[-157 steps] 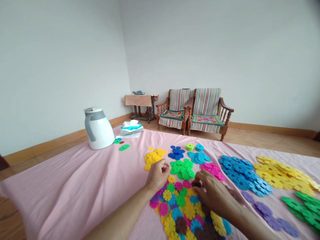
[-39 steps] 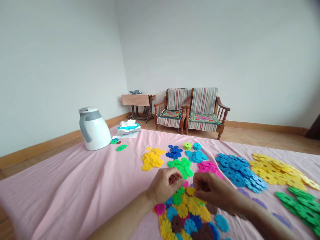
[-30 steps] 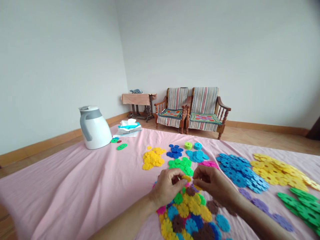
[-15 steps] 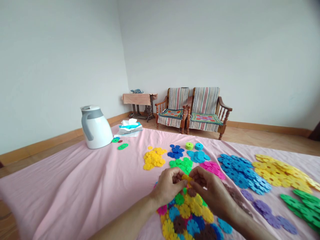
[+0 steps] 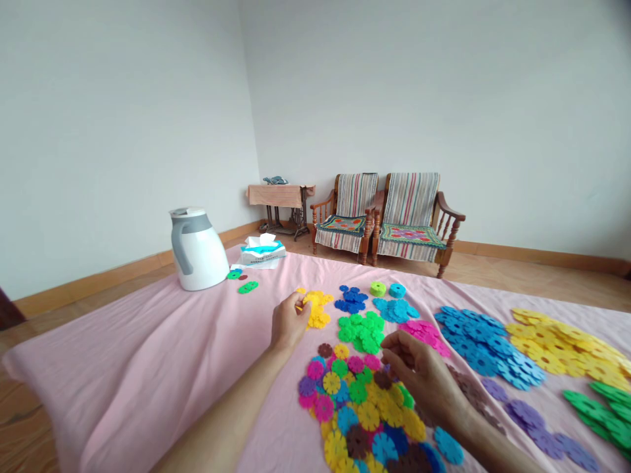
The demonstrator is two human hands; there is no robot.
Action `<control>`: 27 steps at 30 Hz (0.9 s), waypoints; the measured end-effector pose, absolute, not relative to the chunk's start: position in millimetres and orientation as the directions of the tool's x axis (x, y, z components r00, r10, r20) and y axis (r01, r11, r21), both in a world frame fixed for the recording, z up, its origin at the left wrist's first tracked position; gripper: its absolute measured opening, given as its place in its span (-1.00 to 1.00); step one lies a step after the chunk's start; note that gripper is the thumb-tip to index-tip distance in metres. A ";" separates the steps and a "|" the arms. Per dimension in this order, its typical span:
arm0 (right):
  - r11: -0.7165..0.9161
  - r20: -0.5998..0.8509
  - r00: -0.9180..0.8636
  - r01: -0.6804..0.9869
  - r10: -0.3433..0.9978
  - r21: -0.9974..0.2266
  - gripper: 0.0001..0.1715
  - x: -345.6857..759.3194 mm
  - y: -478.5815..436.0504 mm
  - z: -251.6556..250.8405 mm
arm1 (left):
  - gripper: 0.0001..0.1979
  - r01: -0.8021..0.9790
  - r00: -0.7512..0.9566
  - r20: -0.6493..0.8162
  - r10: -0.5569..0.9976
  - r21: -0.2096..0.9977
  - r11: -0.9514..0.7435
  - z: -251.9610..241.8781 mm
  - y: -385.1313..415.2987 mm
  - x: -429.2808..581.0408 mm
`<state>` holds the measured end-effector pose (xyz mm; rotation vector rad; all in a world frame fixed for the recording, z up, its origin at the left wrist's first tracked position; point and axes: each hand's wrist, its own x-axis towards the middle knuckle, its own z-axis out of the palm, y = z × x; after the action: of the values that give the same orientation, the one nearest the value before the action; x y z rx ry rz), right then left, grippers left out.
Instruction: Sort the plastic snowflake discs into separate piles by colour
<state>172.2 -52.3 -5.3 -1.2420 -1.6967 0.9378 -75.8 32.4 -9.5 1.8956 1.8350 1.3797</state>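
My left hand (image 5: pixel 290 320) is at the small pile of yellow snowflake discs (image 5: pixel 319 309). Its thumb and fingertips are pinched together with a yellow disc (image 5: pixel 300 305) at their tips, partly covered. To the right, my right hand (image 5: pixel 417 371) hovers over the edge of the mixed-colour pile of snowflake discs (image 5: pixel 365 415). Its fingers are loosely curled and apart from the thumb, and I see nothing between them. A light green pile (image 5: pixel 362 332) of discs lies between the two hands, with a pink pile (image 5: pixel 426 336) just beyond my right hand.
Dark blue discs (image 5: pixel 351 300), light blue discs (image 5: pixel 396 309) and two small stacks lie farther back. Larger blue (image 5: pixel 473 338), yellow (image 5: pixel 566 341), green and purple groups spread rightward. A white jug (image 5: pixel 204 256) and tissue box (image 5: pixel 263 251) stand at back left on the pink cloth (image 5: pixel 197 368).
My hands have parted from a yellow piece they held together. The left has moved left and away to the yellow pile; the right stays near its place, and more of the mixed pile shows.
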 end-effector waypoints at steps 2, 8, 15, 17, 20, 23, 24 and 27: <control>0.247 0.194 -0.171 0.387 0.966 -0.888 -0.86 173.7 -50.7 -7.9 | -0.89 0.721 -0.228 0.478 0.848 0.668 -0.182 -10.5 36.0 -83.3; 0.278 0.233 -0.152 0.502 0.960 -0.819 -0.89 185.9 -42.9 -5.6 | -0.81 0.722 -0.228 0.519 0.824 0.658 -0.214 -7.4 33.7 -83.0; 0.299 0.130 -0.278 0.744 0.952 -0.598 -0.90 191.7 -51.3 20.6 | -0.83 0.659 0.140 0.574 0.807 0.554 -0.509 -0.4 14.4 -57.4; 0.321 0.134 -0.301 0.751 0.944 -0.577 -0.89 192.2 -53.0 18.4 | -0.82 0.643 0.221 0.559 0.799 0.533 -0.550 0.7 9.8 -52.9; 0.349 0.142 -0.325 0.769 0.935 -0.536 -0.78 194.1 -53.2 8.8 | -0.81 0.635 0.265 0.538 0.800 0.527 -0.565 1.4 6.9 -51.0; 0.349 0.134 -0.328 0.786 0.935 -0.510 -0.79 195.6 -52.8 1.5 | -0.81 0.636 0.259 0.535 0.804 0.532 -0.559 1.6 7.4 -52.0; 0.347 0.136 -0.324 0.789 0.936 -0.508 -0.82 195.5 -52.7 0.7 | -0.81 0.638 0.258 0.534 0.805 0.532 -0.557 1.5 7.8 -52.3; 0.336 0.155 -0.300 0.782 0.941 -0.525 -0.88 192.7 -52.9 3.3 | -0.81 0.638 0.263 0.532 0.805 0.530 -0.559 0.7 8.7 -52.5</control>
<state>192.7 -52.9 3.3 -1.5127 -2.1713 0.4931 -52.5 8.7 0.7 2.3220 1.3498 1.1746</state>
